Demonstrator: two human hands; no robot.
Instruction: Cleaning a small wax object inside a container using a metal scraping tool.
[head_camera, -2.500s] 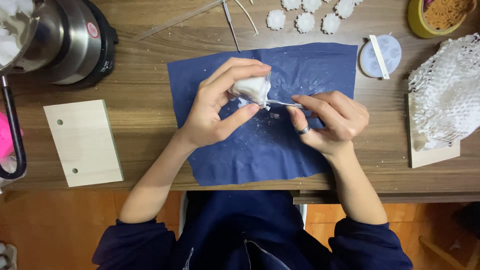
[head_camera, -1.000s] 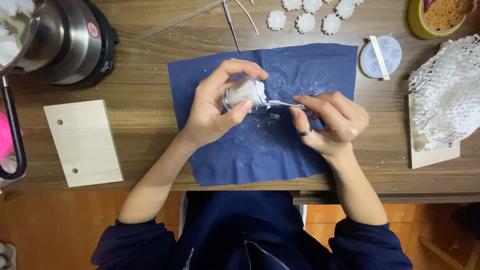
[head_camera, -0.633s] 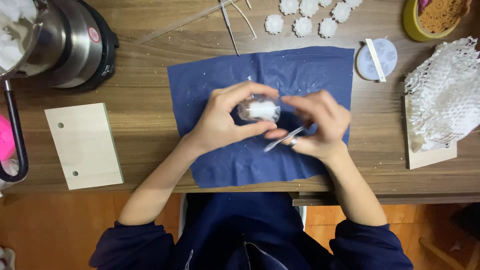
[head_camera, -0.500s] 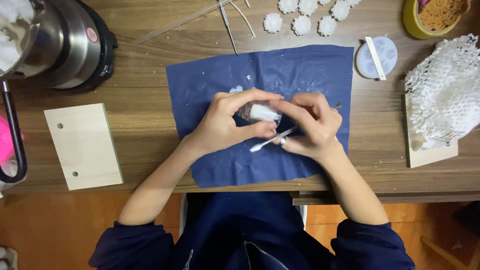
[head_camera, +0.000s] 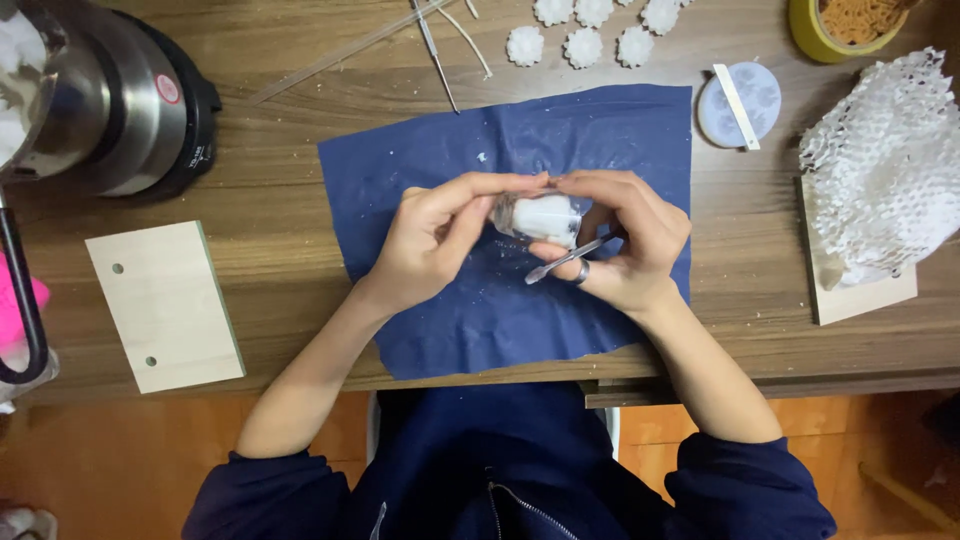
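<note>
Head view: both hands (head_camera: 540, 235) now clasp the white-filled jar (head_camera: 541, 217), metal tool (head_camera: 562, 264) tucked lower.

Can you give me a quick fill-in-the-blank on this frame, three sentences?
Both hands hold a small white-filled glass jar above the dark ____ cloth.
The right hand also holds a thin ____ tool.
The pale wooden board with two holes lies on the person's ____ side.
Missing: blue; metal; left

Four white wax flowers (head_camera: 583, 46), two wooden boards (head_camera: 166, 305), one blue cloth (head_camera: 420, 170).
</note>
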